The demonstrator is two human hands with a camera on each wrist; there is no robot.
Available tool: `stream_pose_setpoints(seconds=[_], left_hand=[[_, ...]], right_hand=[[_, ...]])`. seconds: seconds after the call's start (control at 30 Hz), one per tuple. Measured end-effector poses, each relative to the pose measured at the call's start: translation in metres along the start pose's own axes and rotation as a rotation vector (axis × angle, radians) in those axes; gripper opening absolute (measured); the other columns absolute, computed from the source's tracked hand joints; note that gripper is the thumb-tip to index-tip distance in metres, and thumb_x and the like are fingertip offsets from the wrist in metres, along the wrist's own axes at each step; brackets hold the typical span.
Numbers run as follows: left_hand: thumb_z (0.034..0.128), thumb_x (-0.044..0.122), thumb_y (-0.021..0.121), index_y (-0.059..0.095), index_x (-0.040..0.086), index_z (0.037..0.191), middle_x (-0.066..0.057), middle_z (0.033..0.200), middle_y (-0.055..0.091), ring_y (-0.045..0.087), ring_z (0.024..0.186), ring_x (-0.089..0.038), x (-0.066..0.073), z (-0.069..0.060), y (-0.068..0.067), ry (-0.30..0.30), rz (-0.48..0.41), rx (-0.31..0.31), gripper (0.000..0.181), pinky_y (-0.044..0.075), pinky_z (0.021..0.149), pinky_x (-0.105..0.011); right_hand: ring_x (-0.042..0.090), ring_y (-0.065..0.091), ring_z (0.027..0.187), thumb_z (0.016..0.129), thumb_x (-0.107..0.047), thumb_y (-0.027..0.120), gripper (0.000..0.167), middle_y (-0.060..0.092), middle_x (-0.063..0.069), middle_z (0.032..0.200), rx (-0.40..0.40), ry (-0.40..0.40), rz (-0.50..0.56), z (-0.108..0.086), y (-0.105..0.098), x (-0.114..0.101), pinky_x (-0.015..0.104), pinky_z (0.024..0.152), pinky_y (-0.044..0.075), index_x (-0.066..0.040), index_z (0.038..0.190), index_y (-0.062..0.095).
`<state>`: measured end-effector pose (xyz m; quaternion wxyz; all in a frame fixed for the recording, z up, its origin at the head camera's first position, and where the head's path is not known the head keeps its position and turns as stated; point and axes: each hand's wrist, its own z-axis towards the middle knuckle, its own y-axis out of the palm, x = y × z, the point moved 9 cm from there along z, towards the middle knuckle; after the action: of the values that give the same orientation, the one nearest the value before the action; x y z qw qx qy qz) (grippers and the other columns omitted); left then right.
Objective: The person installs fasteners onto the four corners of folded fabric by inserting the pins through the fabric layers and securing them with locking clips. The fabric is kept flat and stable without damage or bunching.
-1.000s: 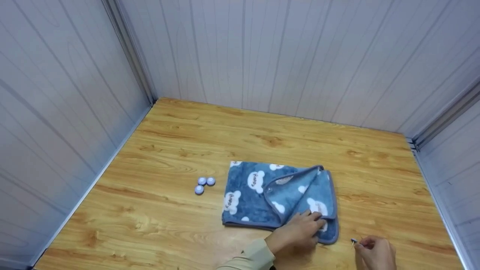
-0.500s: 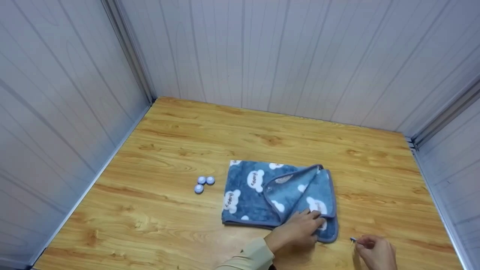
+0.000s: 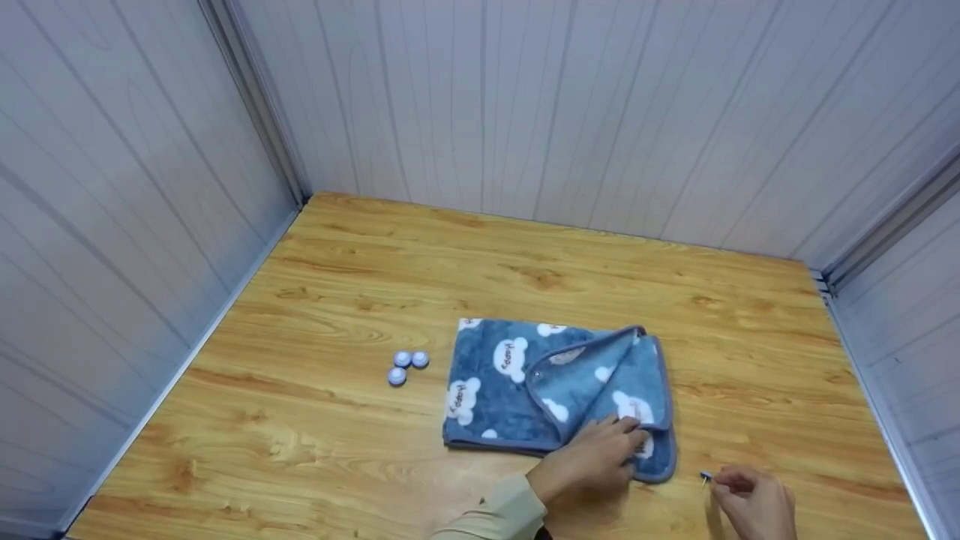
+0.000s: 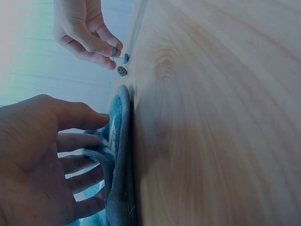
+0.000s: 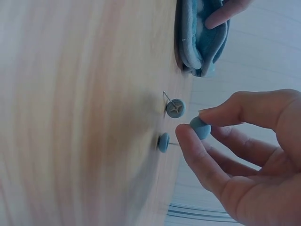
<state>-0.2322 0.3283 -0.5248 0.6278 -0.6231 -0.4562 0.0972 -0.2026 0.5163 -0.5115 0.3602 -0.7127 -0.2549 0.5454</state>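
A folded blue blanket (image 3: 510, 390) with white bear-shaped "Happy" patches lies on the wooden table, one corner of its top layer turned back. My left hand (image 3: 600, 454) rests on its near right part, thumb and fingertips touching the cloth near the layered edge (image 4: 123, 141). To the right of the blanket, my right hand (image 3: 754, 502) pinches a small round blue cap (image 5: 201, 127) between thumb and index finger. Just beside that cap are two round pieces with thin metal pins: one tipped piece (image 5: 176, 108) shows a star-shaped underside, the other piece (image 5: 163, 142) stands pin up.
Left of the blanket sit three small round lavender pieces (image 3: 402, 360), grouped close together. Pale panelled walls (image 3: 480, 112) close off the back and both sides of the table (image 3: 337, 442). A beige sleeve (image 3: 499, 514) covers the left forearm.
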Motion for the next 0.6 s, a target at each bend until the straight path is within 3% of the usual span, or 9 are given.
stream_pose_setpoints(seconds=[0.13, 0.27, 0.6], left_hand=[[0.0924, 0.026, 0.058, 0.047, 0.025, 0.137, 0.01, 0.136, 0.042, 0.042, 0.116, -0.007, -0.001, 0.0, -0.002, -0.005, -0.013, 0.011, 0.046, 0.041, 0.091, -0.029], [0.091, 0.024, 0.059, 0.049, 0.023, 0.136, 0.01, 0.134, 0.045, 0.044, 0.111, -0.007, -0.001, -0.001, -0.005, 0.004, 0.011, 0.059, 0.046, 0.042, 0.087, -0.025], [0.0904, 0.019, 0.057, 0.05, 0.019, 0.135, 0.007, 0.134, 0.047, 0.045, 0.115, -0.007, -0.002, -0.003, -0.012, 0.021, -0.031, 0.139, 0.045, 0.04, 0.092, -0.022]], right_hand=[[0.018, 0.067, 0.068, 0.072, -0.001, 0.066, 0.013, 0.07, 0.013, 0.082, 0.029, 0.009, 0.05, -0.003, -0.002, -0.002, 0.022, 0.057, 0.052, 0.003, 0.083, 0.072], [0.014, 0.065, 0.067, 0.074, 0.0, 0.066, 0.016, 0.07, 0.011, 0.079, 0.049, 0.01, 0.09, -0.004, -0.004, -0.005, 0.023, 0.06, 0.053, 0.006, 0.088, 0.071], [0.003, 0.061, 0.062, 0.07, 0.005, 0.073, 0.014, 0.068, 0.014, 0.083, 0.094, -0.069, 0.124, -0.008, -0.006, -0.018, 0.015, 0.058, 0.05, 0.005, 0.084, 0.071]])
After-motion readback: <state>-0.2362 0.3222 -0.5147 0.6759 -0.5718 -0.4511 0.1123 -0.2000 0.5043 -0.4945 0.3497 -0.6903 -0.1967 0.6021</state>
